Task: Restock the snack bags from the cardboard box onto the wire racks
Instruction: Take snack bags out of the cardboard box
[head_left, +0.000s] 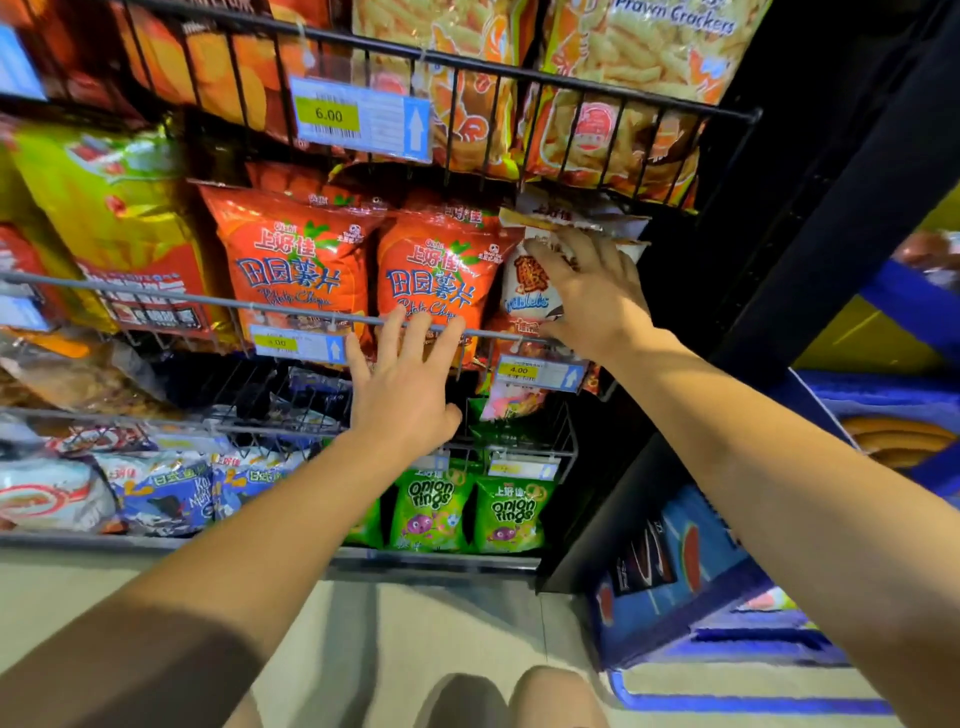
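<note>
My right hand (587, 296) lies flat with spread fingers on a white snack bag (524, 283) standing at the right end of the middle wire rack (156, 295). My left hand (402, 384) is open, its straight fingers reaching over the rack's front bar in front of an orange potato chip bag (436, 275). A second orange chip bag (291, 265) stands to its left. No cardboard box is in view.
Prawn cracker bags (623, 78) fill the upper rack. Green onion ring bags (431, 506) and blue bags (166, 493) sit in the lower racks. Price tags (540, 371) hang on the bars. A black shelf post (779, 312) and blue display (675, 571) stand right.
</note>
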